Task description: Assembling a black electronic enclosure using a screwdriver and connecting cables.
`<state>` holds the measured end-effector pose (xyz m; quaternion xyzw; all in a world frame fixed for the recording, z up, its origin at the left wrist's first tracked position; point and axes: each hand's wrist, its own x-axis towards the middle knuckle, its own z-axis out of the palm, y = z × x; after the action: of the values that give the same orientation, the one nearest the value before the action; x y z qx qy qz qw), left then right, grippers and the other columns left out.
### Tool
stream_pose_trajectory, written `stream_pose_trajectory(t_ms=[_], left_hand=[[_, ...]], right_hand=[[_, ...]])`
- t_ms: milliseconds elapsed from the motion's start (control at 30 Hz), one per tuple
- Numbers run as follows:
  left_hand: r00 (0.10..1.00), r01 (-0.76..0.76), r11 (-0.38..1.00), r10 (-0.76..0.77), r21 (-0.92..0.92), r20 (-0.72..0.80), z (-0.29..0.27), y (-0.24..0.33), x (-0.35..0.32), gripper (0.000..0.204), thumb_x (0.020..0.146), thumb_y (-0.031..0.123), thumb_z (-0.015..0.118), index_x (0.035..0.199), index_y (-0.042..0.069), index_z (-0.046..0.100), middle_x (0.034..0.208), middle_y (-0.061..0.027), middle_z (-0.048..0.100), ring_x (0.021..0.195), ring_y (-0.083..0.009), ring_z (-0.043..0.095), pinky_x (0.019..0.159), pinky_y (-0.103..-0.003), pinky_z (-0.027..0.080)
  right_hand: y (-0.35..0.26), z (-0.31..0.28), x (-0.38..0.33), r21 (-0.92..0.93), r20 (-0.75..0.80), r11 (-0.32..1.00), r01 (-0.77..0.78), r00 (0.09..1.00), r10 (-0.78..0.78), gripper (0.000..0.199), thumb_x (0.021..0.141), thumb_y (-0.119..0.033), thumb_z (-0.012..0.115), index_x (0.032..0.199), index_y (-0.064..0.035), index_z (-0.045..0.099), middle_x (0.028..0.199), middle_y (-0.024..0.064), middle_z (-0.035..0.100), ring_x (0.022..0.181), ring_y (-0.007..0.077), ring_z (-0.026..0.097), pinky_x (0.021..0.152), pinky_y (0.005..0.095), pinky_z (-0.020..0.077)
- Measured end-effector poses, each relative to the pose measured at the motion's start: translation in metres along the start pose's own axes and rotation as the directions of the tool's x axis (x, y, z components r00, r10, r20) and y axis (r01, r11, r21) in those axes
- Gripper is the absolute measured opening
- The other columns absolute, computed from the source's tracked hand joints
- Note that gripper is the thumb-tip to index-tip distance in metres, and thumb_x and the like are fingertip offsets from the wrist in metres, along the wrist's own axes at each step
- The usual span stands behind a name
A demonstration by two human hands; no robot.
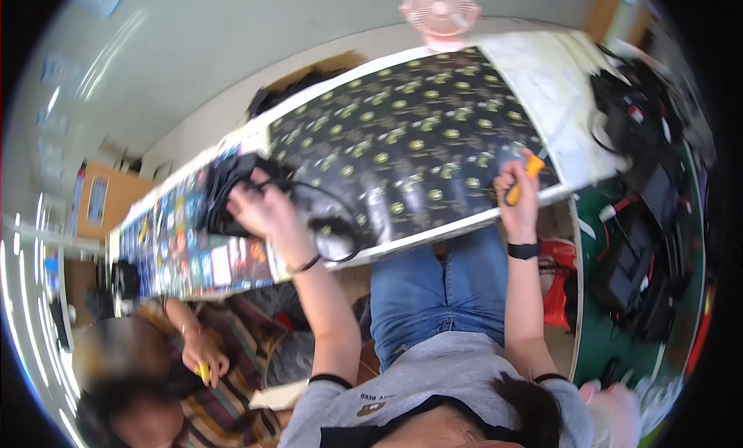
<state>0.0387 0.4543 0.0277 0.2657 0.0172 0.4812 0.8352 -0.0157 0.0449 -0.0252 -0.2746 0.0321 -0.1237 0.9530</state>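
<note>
My right hand is closed round the orange and black handle of a screwdriver, above the near right part of the dark patterned table cover. The thin shaft points away to the upper right. On the left, my left hand is smeared by motion, its fingers stretched out and apart over a heap of black devices with cables. Whether the fingertips touch the heap is hard to see. From it a black cable loops across the cover beside my left wrist.
A pink fan stands at the far edge. Black devices with cables lie on a green surface to the right. At the lower left sits another person, whose hand holds a small yellow thing. A red bag is under the table.
</note>
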Motion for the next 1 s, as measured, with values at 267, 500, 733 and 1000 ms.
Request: stream_pose_trajectory(t_ms=[267, 500, 733, 1000], left_hand=[[0.97, 0.226, 0.974, -0.224, 0.018, -0.097, -0.012, 0.023, 0.002, 0.011, 0.1, 0.016, 0.056, 0.106, 0.007, 0.053, 0.101, -0.0074, 0.061, 0.095, -0.0195, 0.058, 0.088, -0.035, 0.053], [0.852, 0.491, 0.822, -0.385, -0.288, 0.354, -0.061, 0.033, 0.077, 0.011, 0.095, 0.011, 0.059, 0.098, 0.001, 0.062, 0.104, -0.0091, 0.067, 0.1, -0.0211, 0.057, 0.091, -0.037, 0.048], [0.841, 0.496, 0.854, -0.517, -0.157, -0.158, -0.06, 0.048, 0.014, 0.029, 0.101, 0.011, 0.049, 0.126, -0.004, 0.053, 0.131, -0.0148, 0.054, 0.122, -0.0232, 0.049, 0.107, -0.041, 0.04], [0.985, 0.115, 0.956, -0.074, 0.27, -0.158, 0.022, 0.083, -0.11, 0.058, 0.096, 0.007, 0.052, 0.149, 0.002, 0.028, 0.15, -0.0171, 0.034, 0.139, -0.0261, 0.034, 0.111, -0.042, 0.037]], right_hand=[[-0.023, 0.019, 0.018, -0.605, 0.055, 0.784, 0.139, 0.99, -0.133, 0.02, 0.098, -0.014, 0.058, 0.116, -0.006, 0.056, 0.087, 0.0029, 0.064, 0.07, 0.0052, 0.053, 0.062, 0.0201, 0.0431], [-0.141, 0.017, 0.1, -0.721, 0.548, -0.685, 0.103, 0.691, -0.472, 0.03, 0.092, -0.026, 0.063, 0.118, -0.0131, 0.058, 0.128, 0.0176, 0.057, 0.123, 0.0346, 0.049, 0.093, 0.0508, 0.0447], [-0.223, -0.058, 0.148, -0.587, 0.287, -0.744, -0.32, 0.777, -0.561, 0.033, 0.089, -0.029, 0.065, 0.12, -0.0208, 0.059, 0.134, 0.0183, 0.048, 0.136, 0.0418, 0.034, 0.08, 0.0613, 0.0531], [-0.202, -0.028, 0.145, -0.537, 0.377, -0.819, -0.204, 0.81, -0.449, 0.026, 0.092, -0.013, 0.053, 0.118, -0.0174, 0.056, 0.105, 0.0231, 0.062, 0.106, 0.0446, 0.057, 0.075, 0.0498, 0.0559]])
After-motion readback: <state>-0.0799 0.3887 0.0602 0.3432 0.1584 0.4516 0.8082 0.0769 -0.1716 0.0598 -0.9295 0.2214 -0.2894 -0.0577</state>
